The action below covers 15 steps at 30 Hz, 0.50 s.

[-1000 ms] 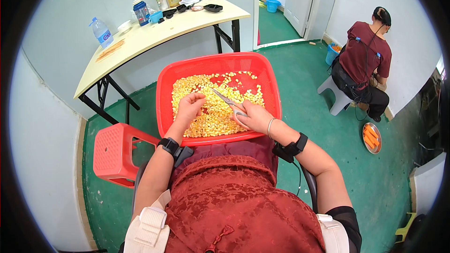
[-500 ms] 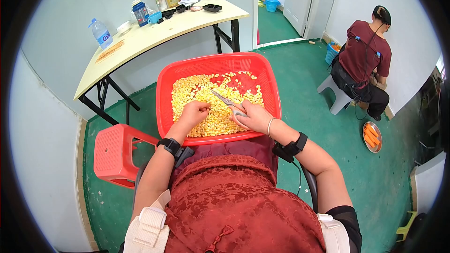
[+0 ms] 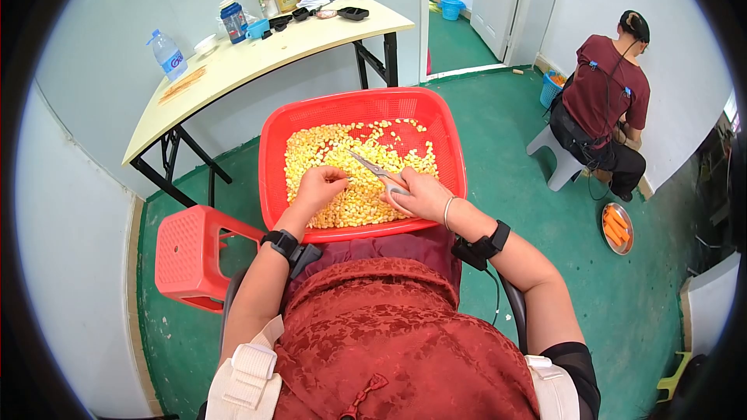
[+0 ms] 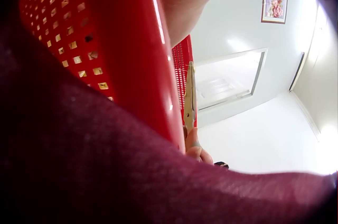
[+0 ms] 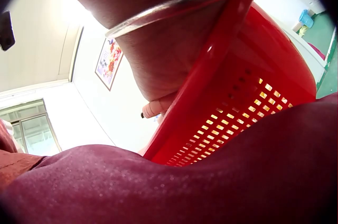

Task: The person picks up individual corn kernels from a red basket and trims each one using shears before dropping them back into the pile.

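Note:
A red plastic basket (image 3: 278,120) rests across the lap, with yellow corn kernels (image 3: 334,140) spread over its bottom. Over the kernels, the left hand (image 3: 317,189) has its thumb and fingers brought together; a tiny pale piece, apparently a corn kernel, shows at their tips. The right hand (image 3: 422,194) grips grey-handled scissors (image 3: 373,165), blades nearly together and pointing forward and left, past the left fingertips. In the left wrist view the scissors (image 4: 189,100) show beyond the basket rim (image 4: 153,76). The rim hides most of the right hand's fingers in the right wrist view.
A red stool (image 3: 187,249) stands at the left. Ahead is a pale table (image 3: 257,58) with bottles, a bowl and small black items. At right another person (image 3: 611,101) sits on a stool, near a metal bowl (image 3: 608,237) of carrots on the green floor.
The left hand has lowered slightly and turned, its fingertips drawing together below the blades. The scissors have shifted slightly to the left in the right hand's grip.

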Each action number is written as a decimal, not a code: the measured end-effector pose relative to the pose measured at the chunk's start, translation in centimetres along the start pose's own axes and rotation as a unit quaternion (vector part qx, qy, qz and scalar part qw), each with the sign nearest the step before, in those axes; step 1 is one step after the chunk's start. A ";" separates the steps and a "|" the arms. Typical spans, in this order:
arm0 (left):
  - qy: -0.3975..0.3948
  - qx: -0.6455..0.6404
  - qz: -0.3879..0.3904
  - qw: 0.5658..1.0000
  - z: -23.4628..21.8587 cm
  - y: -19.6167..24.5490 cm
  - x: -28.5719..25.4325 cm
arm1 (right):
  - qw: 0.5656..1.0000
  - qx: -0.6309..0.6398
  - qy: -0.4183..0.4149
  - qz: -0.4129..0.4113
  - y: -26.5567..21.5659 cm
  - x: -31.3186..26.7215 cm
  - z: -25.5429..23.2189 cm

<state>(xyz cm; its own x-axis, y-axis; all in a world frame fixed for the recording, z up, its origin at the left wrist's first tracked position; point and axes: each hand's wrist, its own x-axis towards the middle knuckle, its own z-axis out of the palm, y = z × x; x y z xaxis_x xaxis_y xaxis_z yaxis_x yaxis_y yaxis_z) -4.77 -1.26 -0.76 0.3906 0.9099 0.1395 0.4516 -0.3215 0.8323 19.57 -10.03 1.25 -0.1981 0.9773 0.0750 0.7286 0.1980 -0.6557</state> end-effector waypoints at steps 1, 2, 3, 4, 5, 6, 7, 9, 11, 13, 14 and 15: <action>0.006 -0.057 -0.039 0.998 -0.1 0.7 -0.1 | 1.000 0.005 0.001 -0.003 -0.1 -0.1 0.0; 0.011 -0.115 -0.079 0.990 -0.2 1.5 -0.2 | 1.000 0.010 0.002 -0.006 -0.2 -0.1 -0.1; 0.017 -0.171 -0.118 0.978 -0.4 2.2 -0.2 | 1.000 0.006 -0.005 0.001 -0.6 -0.3 -0.3; 0.010 -0.209 -0.119 0.971 -0.5 2.2 -0.1 | 1.000 0.001 -0.012 0.008 -1.1 -0.5 -0.5; 0.002 -0.245 -0.121 0.962 -0.8 2.1 -0.1 | 1.000 -0.003 -0.019 0.015 -1.4 -0.6 -0.6; -0.005 -0.282 -0.122 0.952 -0.9 2.1 0.0 | 1.000 -0.012 -0.021 0.017 -1.4 -0.6 -0.6; -0.002 -0.304 -0.120 0.945 -0.9 2.2 0.0 | 0.999 -0.020 -0.024 0.019 -1.4 -0.6 -0.6; 0.003 -0.347 -0.115 0.931 -1.0 2.4 0.1 | 0.999 -0.036 -0.017 0.011 -1.4 -0.7 -0.4; 0.000 -0.371 -0.111 0.922 -1.2 2.5 -0.1 | 0.999 -0.049 0.003 -0.008 -1.5 -0.8 -0.2; -0.002 -0.386 -0.110 0.916 -1.3 2.4 -0.1 | 0.998 -0.055 -0.002 -0.007 -1.8 -0.9 -0.4; -0.002 -0.388 -0.112 0.915 -1.3 2.3 -0.1 | 0.998 -0.058 -0.004 -0.006 -1.9 -1.0 -0.4; -0.002 -0.390 -0.113 0.914 -1.3 2.2 -0.1 | 0.998 -0.058 -0.006 -0.005 -1.9 -1.0 -0.5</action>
<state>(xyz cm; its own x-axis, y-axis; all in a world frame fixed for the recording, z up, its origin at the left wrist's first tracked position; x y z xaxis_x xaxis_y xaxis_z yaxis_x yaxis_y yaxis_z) -4.84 -1.71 1.79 0.3616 0.9286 -0.0836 -0.1880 0.1604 0.9690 18.65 -11.35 2.80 -0.2134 0.9743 0.0717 0.7975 0.2161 -0.5633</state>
